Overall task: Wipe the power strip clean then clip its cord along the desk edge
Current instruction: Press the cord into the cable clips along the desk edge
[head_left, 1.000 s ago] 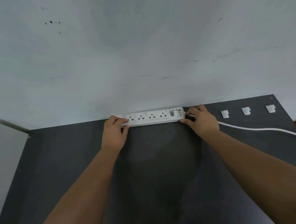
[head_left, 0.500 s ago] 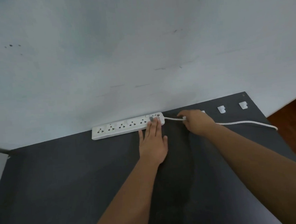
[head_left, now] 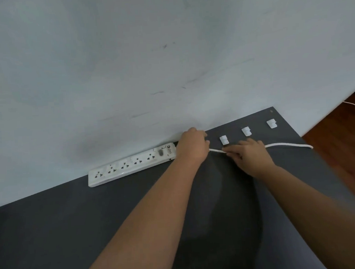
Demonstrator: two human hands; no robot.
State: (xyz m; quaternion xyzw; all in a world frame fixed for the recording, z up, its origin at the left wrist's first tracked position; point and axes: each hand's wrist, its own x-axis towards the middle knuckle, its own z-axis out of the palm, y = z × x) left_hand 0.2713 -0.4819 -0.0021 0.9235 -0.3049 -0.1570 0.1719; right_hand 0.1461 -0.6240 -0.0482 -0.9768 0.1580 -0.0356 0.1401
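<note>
At the back of the dark desk [head_left: 74, 234], hard against the wall [head_left: 126, 54]: lies flat and slightly askew, sockets up, the white power strip [head_left: 132, 165], with no hand on it now.

Half a second back, lay flat on the strip's switch end; now sits just past that end, the left hand [head_left: 193, 147], knuckles up, fingers curled, over the spot where the cord [head_left: 287, 145] leaves the strip. Cannot tell whether it grips the cord or only presses it down, since the underside is hidden.

Has slid further along the cord, the right hand [head_left: 248, 156]; pinches the cord between closed fingertips, just below the first clip [head_left: 224, 140]. Draws the short stretch between the two hands nearly straight.

Beyond the right hand, trails across the desk to its right edge. Not yet seated in the first clip, nor in the second clip [head_left: 246, 131] or the third clip [head_left: 271, 123]; all three stand bare in a row near the wall.

No cloth in view. Reads as wiping finished, strip parked, clipping just begun. Next, probably: lift the pinched stretch up to the first clip and press it in.
</note>
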